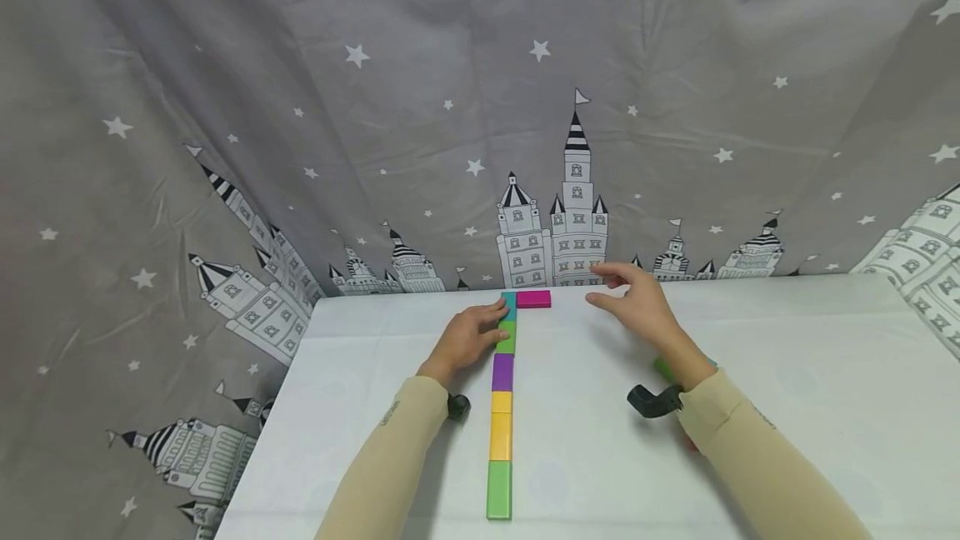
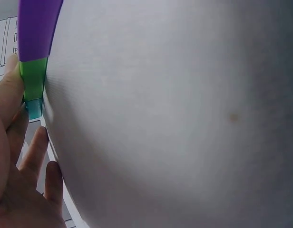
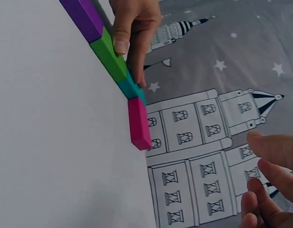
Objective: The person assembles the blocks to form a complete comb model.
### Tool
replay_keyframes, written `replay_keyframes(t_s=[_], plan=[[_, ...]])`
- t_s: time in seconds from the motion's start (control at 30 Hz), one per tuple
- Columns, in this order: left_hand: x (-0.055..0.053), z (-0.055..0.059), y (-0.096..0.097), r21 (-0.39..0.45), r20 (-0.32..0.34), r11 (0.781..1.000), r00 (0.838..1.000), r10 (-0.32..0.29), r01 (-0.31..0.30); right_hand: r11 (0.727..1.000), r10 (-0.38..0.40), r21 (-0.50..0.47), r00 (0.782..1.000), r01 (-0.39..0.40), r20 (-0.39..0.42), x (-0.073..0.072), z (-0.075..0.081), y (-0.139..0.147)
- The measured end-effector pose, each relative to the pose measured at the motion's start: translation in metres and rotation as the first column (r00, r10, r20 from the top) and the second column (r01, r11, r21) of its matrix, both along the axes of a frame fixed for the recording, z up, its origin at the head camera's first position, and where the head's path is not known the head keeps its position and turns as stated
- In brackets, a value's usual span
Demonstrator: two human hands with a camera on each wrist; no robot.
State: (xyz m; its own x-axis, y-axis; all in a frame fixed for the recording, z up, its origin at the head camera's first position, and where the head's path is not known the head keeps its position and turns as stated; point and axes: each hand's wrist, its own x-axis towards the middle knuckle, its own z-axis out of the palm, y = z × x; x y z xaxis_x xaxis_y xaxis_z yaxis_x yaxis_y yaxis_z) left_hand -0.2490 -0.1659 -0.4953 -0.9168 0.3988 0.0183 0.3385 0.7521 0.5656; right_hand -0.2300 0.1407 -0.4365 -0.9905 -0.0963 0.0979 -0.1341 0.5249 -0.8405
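A line of blocks runs up the white table, with a teal block [image 1: 511, 297] at its far end and a green block [image 1: 507, 346] below it. My left hand [image 1: 462, 342] touches their left side, fingers at the teal block and thumb at the green one. In the right wrist view a magenta block [image 3: 139, 121] lies with one end against the teal block, turned off to the right of the line. My right hand [image 1: 636, 304] is over the table right of the magenta block, thumb and fingers spread apart, holding nothing.
Nearer along the line come a purple block [image 1: 502, 372], a short yellow block [image 1: 501, 402], a longer yellow block [image 1: 500, 437] and a light green block [image 1: 498, 490]. Another green block [image 1: 663, 369] lies partly hidden under my right wrist. A grey castle-print curtain [image 1: 450, 107] hangs behind the table.
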Motion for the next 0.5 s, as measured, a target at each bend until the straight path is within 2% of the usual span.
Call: replay_keyframes(t_s=[0.23, 0.5], plan=[[0.0, 0.001, -0.001, 0.01, -0.008, 1.0, 1.0, -0.011, 0.011, 0.998, 0.009, 0.064, 0.998, -0.005, -0.06, 0.025, 0.003, 0.021], [0.0, 0.001, -0.001, 0.001, -0.008, 1.0, 1.0, -0.016, 0.016, 0.992, -0.006, 0.125, 0.998, 0.014, -0.065, 0.058, 0.001, 0.044]])
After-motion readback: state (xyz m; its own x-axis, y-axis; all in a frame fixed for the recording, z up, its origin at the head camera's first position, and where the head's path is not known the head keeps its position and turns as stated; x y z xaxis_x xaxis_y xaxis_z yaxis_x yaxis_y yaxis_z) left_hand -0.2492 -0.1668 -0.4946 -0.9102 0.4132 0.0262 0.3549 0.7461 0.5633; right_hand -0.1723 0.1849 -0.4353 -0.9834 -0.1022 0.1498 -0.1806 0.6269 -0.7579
